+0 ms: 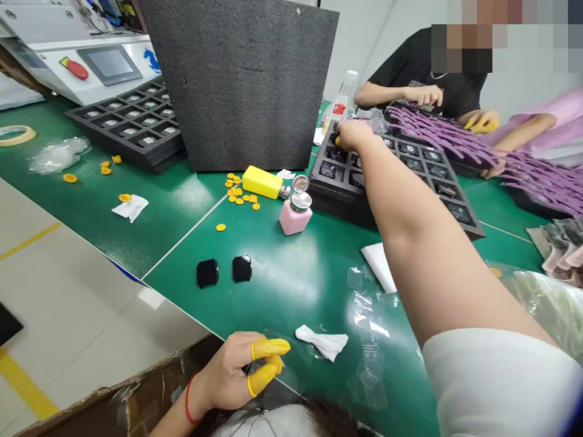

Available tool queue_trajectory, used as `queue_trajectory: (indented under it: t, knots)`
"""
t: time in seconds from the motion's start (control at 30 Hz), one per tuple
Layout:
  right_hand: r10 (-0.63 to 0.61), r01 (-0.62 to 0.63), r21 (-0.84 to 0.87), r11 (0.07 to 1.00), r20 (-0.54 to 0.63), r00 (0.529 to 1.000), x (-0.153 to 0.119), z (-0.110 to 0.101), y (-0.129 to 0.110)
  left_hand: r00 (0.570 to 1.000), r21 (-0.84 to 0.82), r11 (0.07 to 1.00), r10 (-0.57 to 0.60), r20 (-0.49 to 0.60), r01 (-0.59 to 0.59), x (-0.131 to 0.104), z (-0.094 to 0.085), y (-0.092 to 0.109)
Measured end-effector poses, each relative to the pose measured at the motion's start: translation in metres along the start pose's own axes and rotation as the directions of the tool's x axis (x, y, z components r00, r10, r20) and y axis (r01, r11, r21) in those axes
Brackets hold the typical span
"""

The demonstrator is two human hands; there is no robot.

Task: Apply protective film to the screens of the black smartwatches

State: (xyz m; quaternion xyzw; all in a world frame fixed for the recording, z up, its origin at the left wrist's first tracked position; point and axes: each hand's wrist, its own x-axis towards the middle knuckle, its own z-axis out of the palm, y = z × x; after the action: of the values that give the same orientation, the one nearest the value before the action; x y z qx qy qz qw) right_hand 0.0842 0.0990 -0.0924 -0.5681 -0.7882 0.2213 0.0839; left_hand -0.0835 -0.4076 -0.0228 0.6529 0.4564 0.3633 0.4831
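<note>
My left hand (pixel 248 370), with yellow finger covers, is low at the table's front edge. Its fingers are bent together around something small, dark and partly hidden. My right arm stretches across the table, and my right hand (pixel 355 135) reaches into the far left corner of a black foam tray (pixel 341 203). Its fingers point down and are closed, but what they grip is hidden. Wrapped dark pieces fill many of the tray's compartments. Two black square watch-like pieces, one left (pixel 207 272) and one right (pixel 242 267), lie on the green table (pixel 282 279).
A pink pump bottle (pixel 295 216), a yellow bottle (pixel 263 182) and loose yellow finger covers (pixel 236 192) are mid-table. Behind stands a tall black foam block (pixel 250 85). White wipes (pixel 323 342) and clear films (pixel 368 340) lie nearer. Other people work at the back right.
</note>
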Motion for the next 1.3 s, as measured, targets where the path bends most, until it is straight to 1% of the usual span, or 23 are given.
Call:
queue_trajectory:
  t: [0.13,0.27,0.37,0.4,0.47,0.5,0.53,0.6,0.63,0.67,0.73,0.8,0.83,0.87,0.93,0.97,1.0,1.03,1.07,1.13,1.17,1.23,1.3]
  knots:
    - [-0.028,0.044,0.203,0.978,-0.083,0.996,-0.024,-0.006,0.004,1.000,-0.027,1.000,0.008,-0.029,-0.009,-0.003,0.001,-0.001]
    - [-0.083,0.140,0.449,0.883,-0.143,0.986,-0.070,-0.023,-0.008,0.997,-0.043,0.999,-0.034,-0.073,0.031,-0.006,0.004,-0.002]
    - [-0.179,0.247,0.567,0.785,-0.175,0.968,-0.131,-0.031,-0.033,0.976,-0.140,0.978,-0.172,-0.130,0.154,-0.008,0.009,0.002]
    - [-0.232,0.291,0.603,0.743,-0.176,0.957,-0.158,-0.030,-0.044,0.957,-0.204,0.954,-0.252,-0.143,0.220,-0.009,0.011,0.004]
    - [-0.404,0.386,0.729,0.565,-0.163,0.900,-0.221,-0.022,-0.068,0.890,-0.347,0.864,-0.433,-0.145,0.364,-0.010,0.015,0.012]
    - [-0.465,0.333,0.795,0.507,-0.073,0.882,-0.253,-0.015,-0.080,0.848,-0.415,0.806,-0.513,-0.133,0.422,-0.011,0.018,0.016]
    - [-0.511,0.182,0.867,0.464,0.095,0.854,-0.285,-0.006,-0.092,0.807,-0.476,0.745,-0.579,-0.115,0.467,-0.013,0.021,0.020]
    - [-0.615,-0.135,0.904,0.405,0.379,0.691,-0.340,0.013,-0.110,0.749,-0.541,0.657,-0.659,-0.073,0.525,-0.017,0.027,0.025]
    - [-0.640,-0.181,0.894,0.409,0.422,0.642,-0.362,0.022,-0.118,0.738,-0.545,0.641,-0.672,-0.059,0.540,-0.020,0.030,0.027]
    - [-0.652,-0.166,0.888,0.429,0.432,0.623,-0.379,0.031,-0.124,0.739,-0.533,0.645,-0.672,-0.055,0.547,-0.024,0.033,0.028]
    - [-0.659,0.005,0.881,0.473,0.350,0.666,-0.402,0.043,-0.133,0.751,-0.480,0.684,-0.656,-0.074,0.549,-0.032,0.039,0.028]
    - [-0.674,0.251,0.843,0.476,0.167,0.719,-0.415,0.050,-0.138,0.763,-0.437,0.719,-0.637,-0.106,0.540,-0.039,0.044,0.029]
    - [-0.685,0.366,0.807,0.463,0.064,0.726,-0.419,0.051,-0.138,0.763,-0.428,0.726,-0.635,-0.116,0.539,-0.042,0.046,0.030]
    - [-0.702,0.472,0.759,0.448,-0.028,0.712,-0.423,0.051,-0.138,0.758,-0.426,0.723,-0.641,-0.120,0.544,-0.045,0.047,0.031]
    - [-0.759,0.634,0.658,0.406,-0.143,0.635,-0.427,0.049,-0.134,0.737,-0.438,0.700,-0.666,-0.116,0.564,-0.047,0.048,0.033]
    - [-0.783,0.671,0.635,0.382,-0.163,0.600,-0.427,0.047,-0.130,0.719,-0.445,0.682,-0.685,-0.114,0.580,-0.048,0.048,0.033]
    - [-0.783,0.675,0.634,0.377,-0.170,0.598,-0.425,0.046,-0.125,0.697,-0.448,0.660,-0.709,-0.108,0.603,-0.048,0.048,0.033]
    - [-0.755,0.651,0.641,0.408,-0.165,0.635,-0.421,0.045,-0.119,0.673,-0.448,0.638,-0.733,-0.103,0.626,-0.048,0.048,0.033]
    - [-0.699,0.612,0.622,0.488,-0.141,0.701,-0.416,0.045,-0.111,0.653,-0.448,0.618,-0.751,-0.093,0.646,-0.048,0.047,0.032]
    - [-0.528,0.494,0.463,0.736,-0.064,0.847,-0.400,0.046,-0.092,0.628,-0.447,0.584,-0.776,-0.063,0.678,-0.046,0.046,0.029]
    - [-0.459,0.443,0.318,0.839,-0.024,0.888,-0.392,0.047,-0.080,0.620,-0.441,0.572,-0.784,-0.045,0.692,-0.045,0.045,0.027]
    - [-0.388,0.383,0.136,0.914,0.012,0.922,-0.377,0.048,-0.052,0.616,-0.420,0.564,-0.787,-0.015,0.711,-0.041,0.042,0.024]
    - [-0.313,0.315,0.036,0.948,-0.064,0.948,-0.367,0.046,-0.020,0.621,-0.372,0.584,-0.784,-0.027,0.721,-0.038,0.041,0.023]
